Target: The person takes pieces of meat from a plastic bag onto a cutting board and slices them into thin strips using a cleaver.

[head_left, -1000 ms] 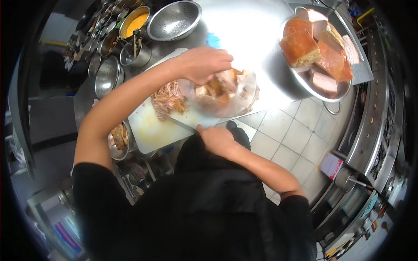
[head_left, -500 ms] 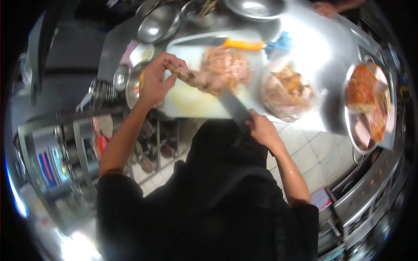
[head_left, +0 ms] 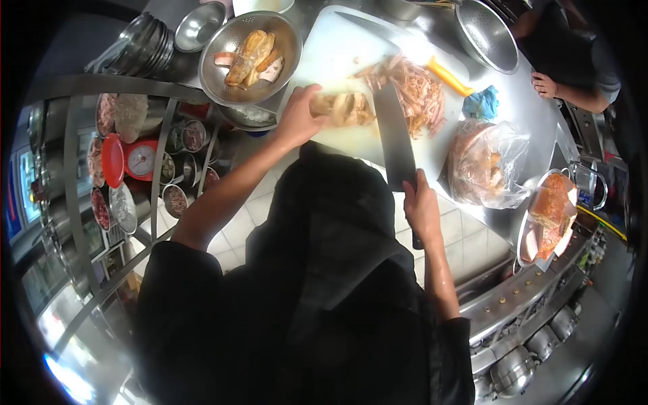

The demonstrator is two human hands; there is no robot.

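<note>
A piece of cooked meat [head_left: 342, 109] lies on the white cutting board [head_left: 331, 44], and my left hand [head_left: 302, 116] grips its left end with bent fingers. My right hand [head_left: 422, 208] is closed round the handle of a broad cleaver [head_left: 395, 138]. The cleaver's far end meets the board between that piece and a heap of shredded meat [head_left: 418, 94]. Beyond the heap lies a knife with an orange handle [head_left: 450, 76], its blade along the board's far side.
A steel colander [head_left: 287, 44] with meat chunks stands at the left. To the right are a clear plastic bag of meat [head_left: 486, 165], crumpled blue plastic [head_left: 481, 102] and a tray with roasted pork [head_left: 550, 202]. Another person's hand [head_left: 544, 85] rests at the table's far edge.
The view has turned. The meat in my left hand was held up aslant and now lies on the board. My right hand has swung the cleaver to the right end of the piece.
</note>
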